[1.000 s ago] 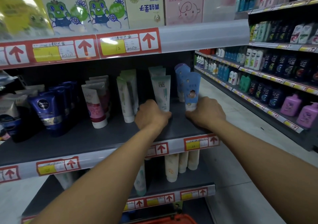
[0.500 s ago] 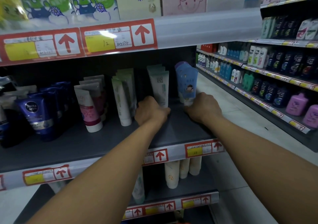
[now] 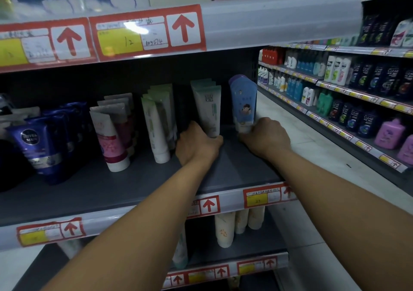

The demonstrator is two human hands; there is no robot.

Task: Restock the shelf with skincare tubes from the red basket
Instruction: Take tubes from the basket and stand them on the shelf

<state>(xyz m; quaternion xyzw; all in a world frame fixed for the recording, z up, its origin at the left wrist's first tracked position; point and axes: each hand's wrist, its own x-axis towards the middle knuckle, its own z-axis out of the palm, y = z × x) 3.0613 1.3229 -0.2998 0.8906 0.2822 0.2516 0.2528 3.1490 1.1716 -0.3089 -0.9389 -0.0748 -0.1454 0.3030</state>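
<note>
Two hands are on my feed, both reaching onto the dark middle shelf (image 3: 223, 170). My left hand (image 3: 196, 144) has its grip curled round the base of the white tube with green print (image 3: 209, 114), which stands upright on its cap at the front of its row. My right hand (image 3: 264, 137) has its grip closed round the white cap end of the blue tube with a cartoon child (image 3: 243, 105), also upright, at the right end of the shelf with more of the same tubes lined up behind it. The two tubes stand near each other with a gap of bare shelf between them.

To the left I see a row of pale green tubes (image 3: 156, 125), then pink-and-white tubes (image 3: 111, 136), then dark blue Nivea Men tubes (image 3: 38, 147), all standing on their caps. Red-and-yellow price labels with arrows (image 3: 147, 33) run along the shelf edges. Cream tubes (image 3: 224, 229) stand on the shelf below. Across the aisle, shampoo bottles (image 3: 357, 94) fill the other racks. The red basket does not show on my feed.
</note>
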